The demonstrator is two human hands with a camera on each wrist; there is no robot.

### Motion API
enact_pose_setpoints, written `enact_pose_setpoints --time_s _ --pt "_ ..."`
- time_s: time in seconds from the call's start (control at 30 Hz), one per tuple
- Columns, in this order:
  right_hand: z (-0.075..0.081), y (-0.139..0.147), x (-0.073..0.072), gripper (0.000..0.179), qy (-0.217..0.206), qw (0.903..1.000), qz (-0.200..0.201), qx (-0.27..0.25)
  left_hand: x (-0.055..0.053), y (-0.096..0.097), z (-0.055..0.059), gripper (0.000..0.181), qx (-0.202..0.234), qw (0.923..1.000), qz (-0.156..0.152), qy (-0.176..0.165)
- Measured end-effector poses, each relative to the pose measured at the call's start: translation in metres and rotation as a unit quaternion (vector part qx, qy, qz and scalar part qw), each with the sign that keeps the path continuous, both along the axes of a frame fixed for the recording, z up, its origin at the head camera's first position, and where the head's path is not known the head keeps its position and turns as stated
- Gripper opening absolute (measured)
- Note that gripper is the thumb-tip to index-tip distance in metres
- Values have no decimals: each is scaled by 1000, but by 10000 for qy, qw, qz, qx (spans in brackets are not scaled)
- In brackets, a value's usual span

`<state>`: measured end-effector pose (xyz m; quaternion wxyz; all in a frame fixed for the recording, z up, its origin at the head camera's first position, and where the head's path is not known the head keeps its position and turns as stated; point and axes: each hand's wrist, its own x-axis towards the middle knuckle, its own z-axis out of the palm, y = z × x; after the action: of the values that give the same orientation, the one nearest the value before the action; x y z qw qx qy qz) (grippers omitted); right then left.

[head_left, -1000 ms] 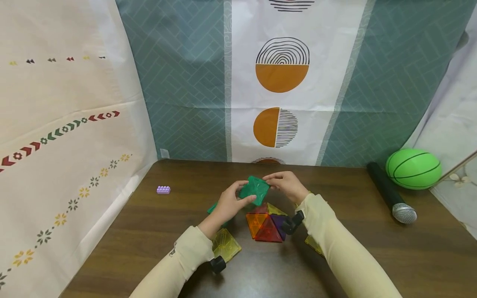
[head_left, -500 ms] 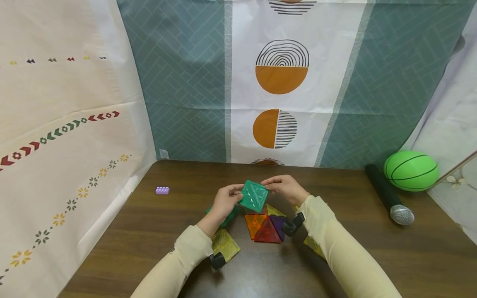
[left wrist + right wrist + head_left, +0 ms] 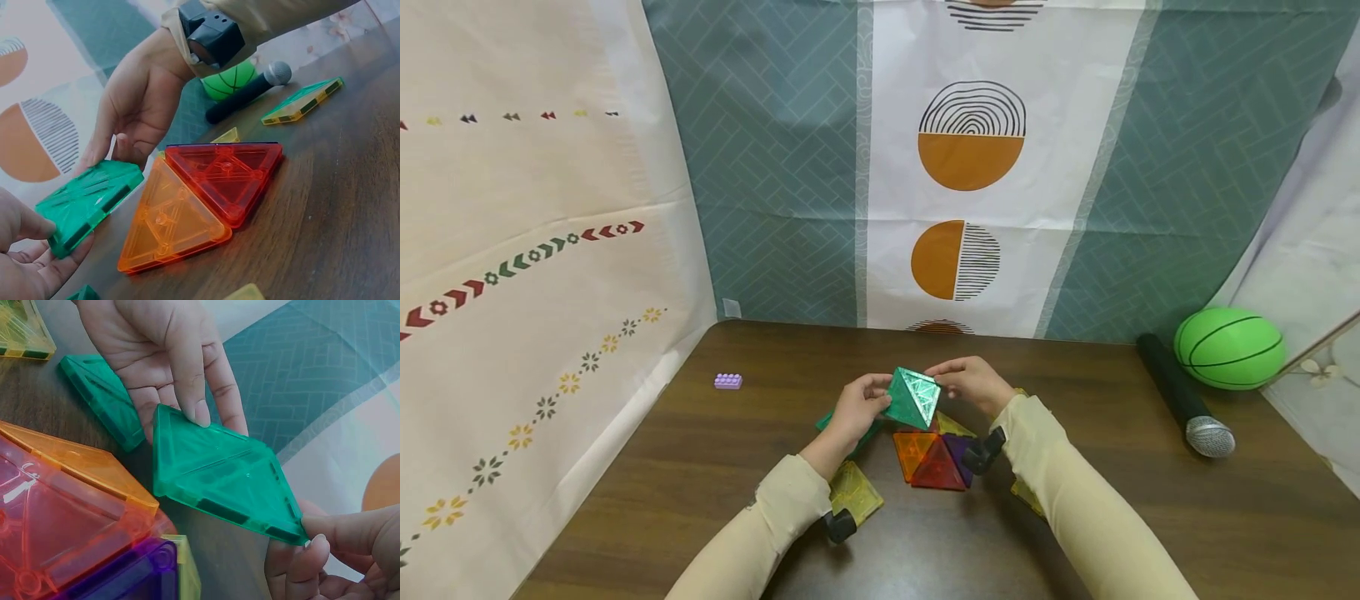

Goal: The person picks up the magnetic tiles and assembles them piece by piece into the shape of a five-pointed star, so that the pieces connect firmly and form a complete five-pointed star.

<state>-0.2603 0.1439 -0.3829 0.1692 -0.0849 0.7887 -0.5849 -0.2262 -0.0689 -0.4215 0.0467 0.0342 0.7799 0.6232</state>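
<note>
A pair of green triangular magnetic tiles (image 3: 912,398), joined edge to edge into a diamond with a slight fold, is held above the table. My left hand (image 3: 852,408) pinches its left corner between thumb and fingers. The opposite corner is pinched by the fingertips of my right hand (image 3: 973,383), as the right wrist view also shows. Just below stands a cluster of coloured triangular tiles: an orange tile (image 3: 165,219), a red tile (image 3: 224,172), a purple tile (image 3: 134,575) and a yellow tile (image 3: 951,423) behind. More green tiles (image 3: 103,394) lie beyond the left hand, partly hidden by it.
Yellow tiles (image 3: 856,492) lie by the left wrist, and a yellow and green piece (image 3: 303,101) lies under the right forearm. A purple toy brick (image 3: 727,381) sits at the far left. A microphone (image 3: 1183,396) and a green ball (image 3: 1230,348) are at the right.
Both hands have lowered the green tiles slightly and tilted them, so the right half now catches the light. My left thumb has shifted from across the front face to the left corner.
</note>
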Motion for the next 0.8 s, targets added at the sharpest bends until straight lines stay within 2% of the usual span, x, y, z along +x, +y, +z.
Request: enact_pose_setpoints --time_s 0.2,0.47,0.8 --pt "-9 -3 -4 29 -181 9997 -108 -113 1 1 -3 35 51 10000 -40 -13" --pt "-17 -8 -5 29 -321 9994 -103 103 1 3 -7 35 111 9999 -95 -75" --pt "-20 -12 -3 30 -343 9987 2 373 3 5 -7 37 -153 9997 -196 66"
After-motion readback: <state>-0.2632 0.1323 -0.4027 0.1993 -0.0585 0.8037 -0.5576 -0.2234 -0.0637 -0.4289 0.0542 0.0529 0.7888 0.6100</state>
